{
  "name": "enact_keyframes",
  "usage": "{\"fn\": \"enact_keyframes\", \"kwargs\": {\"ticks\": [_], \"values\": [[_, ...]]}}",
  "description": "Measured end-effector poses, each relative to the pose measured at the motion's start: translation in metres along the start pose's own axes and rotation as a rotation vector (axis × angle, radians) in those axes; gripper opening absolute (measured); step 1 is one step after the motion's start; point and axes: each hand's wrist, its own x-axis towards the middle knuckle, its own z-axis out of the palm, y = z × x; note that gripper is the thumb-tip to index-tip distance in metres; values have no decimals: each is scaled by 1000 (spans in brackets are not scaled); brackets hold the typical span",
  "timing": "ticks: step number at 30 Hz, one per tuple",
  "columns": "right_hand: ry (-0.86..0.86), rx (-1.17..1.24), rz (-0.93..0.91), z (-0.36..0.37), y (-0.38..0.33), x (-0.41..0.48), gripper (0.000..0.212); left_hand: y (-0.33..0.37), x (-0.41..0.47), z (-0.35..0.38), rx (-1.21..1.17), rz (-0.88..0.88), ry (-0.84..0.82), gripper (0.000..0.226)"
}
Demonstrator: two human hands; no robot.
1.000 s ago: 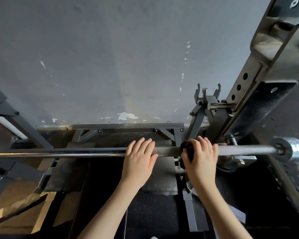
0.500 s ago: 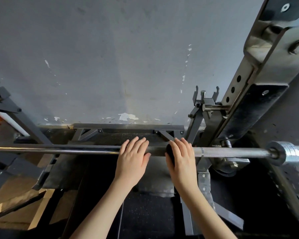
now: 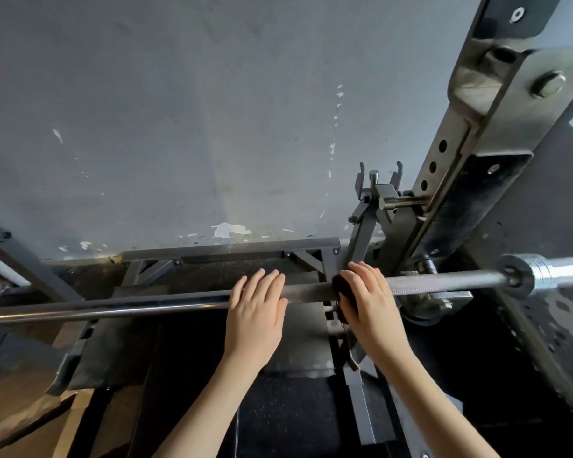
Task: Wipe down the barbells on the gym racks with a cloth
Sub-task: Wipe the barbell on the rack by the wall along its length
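Steel-grey long barbell (image 3: 129, 304) lay across the dark metal rack (image 3: 470, 166), heavy, rigid, its knurling probably grippy. Right hand (image 3: 372, 305) clasped a soft dark cloth (image 3: 343, 292) round the shaft; left hand (image 3: 257, 312) rested flat-fingered just beside.

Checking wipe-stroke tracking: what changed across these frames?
The right hand, holding the cloth, slid left along the barbell toward the left hand, then back right toward the rack upright. The left hand stayed resting on the barbell.
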Motion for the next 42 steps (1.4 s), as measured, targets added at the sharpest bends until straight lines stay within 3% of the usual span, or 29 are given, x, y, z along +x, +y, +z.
{"fn": "enact_keyframes", "kwargs": {"ticks": [4, 7, 10, 15, 23, 28, 32, 36, 42], "values": [[159, 26, 202, 2, -16, -1, 26, -1, 1, 0, -26, 14, 15, 46], [98, 66, 67, 23, -46, -4, 28, -3, 1, 1, -54, 32, 7, 46], [25, 15, -42, 15, -28, -3, 25, -5, 1, 1, -77, 52, 13, 45], [155, 14, 211, 13, -28, 1, 19, -8, 1, 1, -103, 74, 23, 45], [36, 46, 9, 32, -56, -5, 23, -12, 1, 0, -139, 136, 51, 52], [67, 35, 217, 28, -68, 26, 10, -15, 3, 0, -149, 163, 65, 56], [121, -9, 141, 45, -85, -6, 29, -16, 0, 1, -170, 179, 86, 52], [68, -12, 70, 36, -74, 8, 25, -16, -1, 4, -180, 191, 117, 51], [197, -5, 283, 36, -78, 15, 11, -15, 0, 2, -174, 182, 107, 58]]}}
